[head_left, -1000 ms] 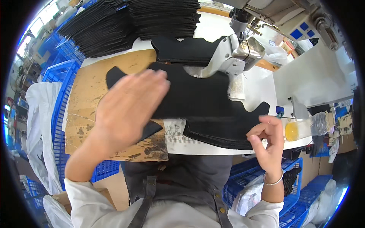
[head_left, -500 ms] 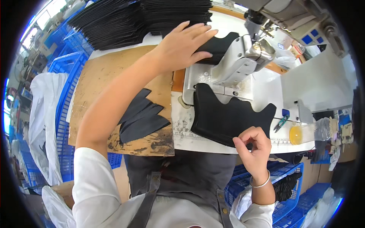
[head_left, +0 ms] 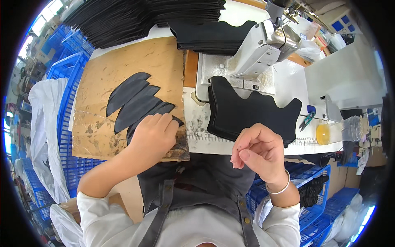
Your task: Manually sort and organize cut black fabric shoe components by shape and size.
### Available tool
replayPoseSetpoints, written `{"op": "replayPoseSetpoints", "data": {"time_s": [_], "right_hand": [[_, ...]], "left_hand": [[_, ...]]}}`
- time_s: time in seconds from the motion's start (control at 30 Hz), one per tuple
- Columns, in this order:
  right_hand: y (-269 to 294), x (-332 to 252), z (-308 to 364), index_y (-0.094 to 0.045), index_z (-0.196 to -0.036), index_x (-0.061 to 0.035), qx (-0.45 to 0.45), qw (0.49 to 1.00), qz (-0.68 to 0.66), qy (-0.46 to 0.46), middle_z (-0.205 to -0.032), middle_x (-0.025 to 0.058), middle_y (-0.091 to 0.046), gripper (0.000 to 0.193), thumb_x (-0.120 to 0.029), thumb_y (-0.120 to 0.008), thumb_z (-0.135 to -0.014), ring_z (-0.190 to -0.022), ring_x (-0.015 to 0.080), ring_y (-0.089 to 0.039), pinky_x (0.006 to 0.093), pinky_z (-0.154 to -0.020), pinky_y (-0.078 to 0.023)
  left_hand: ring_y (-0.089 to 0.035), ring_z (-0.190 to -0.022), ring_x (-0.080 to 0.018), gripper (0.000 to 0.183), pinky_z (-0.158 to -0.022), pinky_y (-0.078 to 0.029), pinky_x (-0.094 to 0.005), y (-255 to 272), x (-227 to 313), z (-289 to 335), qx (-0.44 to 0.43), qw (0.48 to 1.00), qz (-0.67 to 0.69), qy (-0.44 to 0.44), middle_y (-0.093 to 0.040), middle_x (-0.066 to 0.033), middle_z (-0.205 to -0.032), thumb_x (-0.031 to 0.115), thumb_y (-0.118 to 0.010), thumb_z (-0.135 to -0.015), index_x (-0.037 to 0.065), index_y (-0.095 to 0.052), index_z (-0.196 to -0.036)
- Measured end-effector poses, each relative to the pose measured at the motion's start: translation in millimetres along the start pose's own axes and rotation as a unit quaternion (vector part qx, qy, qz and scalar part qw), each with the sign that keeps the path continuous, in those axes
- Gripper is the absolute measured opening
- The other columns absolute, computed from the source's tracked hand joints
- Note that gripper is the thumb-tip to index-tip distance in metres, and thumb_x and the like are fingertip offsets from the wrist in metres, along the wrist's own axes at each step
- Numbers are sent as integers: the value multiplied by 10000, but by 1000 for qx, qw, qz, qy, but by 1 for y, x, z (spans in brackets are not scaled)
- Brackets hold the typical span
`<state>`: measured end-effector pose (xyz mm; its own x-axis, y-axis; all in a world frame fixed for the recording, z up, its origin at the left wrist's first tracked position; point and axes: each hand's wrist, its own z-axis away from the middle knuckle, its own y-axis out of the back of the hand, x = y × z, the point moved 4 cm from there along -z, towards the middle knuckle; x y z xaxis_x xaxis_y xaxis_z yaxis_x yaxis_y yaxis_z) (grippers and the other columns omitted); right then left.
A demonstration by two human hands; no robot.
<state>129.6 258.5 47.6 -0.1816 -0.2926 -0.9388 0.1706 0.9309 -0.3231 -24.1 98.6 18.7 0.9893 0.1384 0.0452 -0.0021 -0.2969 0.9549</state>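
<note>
On a worn brown cardboard sheet (head_left: 92, 82), several dark, leaf-shaped flat pieces (head_left: 129, 94) lie fanned out and overlapping. My left hand (head_left: 153, 132) is closed over the nearest of them, its fingertips pinching that piece's edge; the hand hides much of it. My right hand (head_left: 260, 153) hovers at the table's front edge with half-curled fingers, the thumb a little apart from them and nothing plainly held. Just beyond it, a small stack of black, wavy-edged cut panels (head_left: 253, 111) rests in front of the sewing machine (head_left: 257, 53).
More black panels (head_left: 214, 35) are stacked left of the machine arm, beside a tall pile (head_left: 119, 20) at the back. Green-handled snips (head_left: 307, 120) and a clear jar with a yellow end (head_left: 329, 133) lie at right. Blue crates (head_left: 68, 107) flank the table.
My left hand has come back from the far panel stack down to the leaf-shaped pieces. My right hand has moved left and off the near panels, its fingers loosening.
</note>
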Motion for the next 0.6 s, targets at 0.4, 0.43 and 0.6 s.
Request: {"op": "replayPoseSetpoints", "data": {"time_s": [0.4, 0.43, 0.6], "right_hand": [[-37, 31, -79, -427, -1326, -50, -156, 770, 599, 152, -1012, 131, -648, 579, 71, -541, -771, -961, 297, -595, 366, -795, -512], [-36, 37, -89, -427, -1326, -50, -156, 770, 598, 155, -1012, 131, -648, 579, 71, -541, -771, -961, 297, -595, 366, -795, -512], [-42, 51, -110, -386, -1341, 4, -197, 714, 643, 194, -889, 163, -613, 616, 6, -590, -759, -871, 302, -598, 393, -743, -493]], "left_hand": [[-539, -707, -237, 197, -632, -449, -340, -7, 5, 3, 55, 997, -5, 46, -516, -81, -795, 67, -673, -639, 35, -577, -807], [-538, -706, -233, 191, -628, -451, -338, -6, 6, 3, 67, 996, -13, 49, -514, -77, -789, 68, -671, -637, 32, -583, -803], [-591, -664, -211, 121, -599, -484, -291, 16, -24, 22, 211, 914, 257, 231, -569, -83, -774, -24, -601, -751, 28, -561, -853]]}}
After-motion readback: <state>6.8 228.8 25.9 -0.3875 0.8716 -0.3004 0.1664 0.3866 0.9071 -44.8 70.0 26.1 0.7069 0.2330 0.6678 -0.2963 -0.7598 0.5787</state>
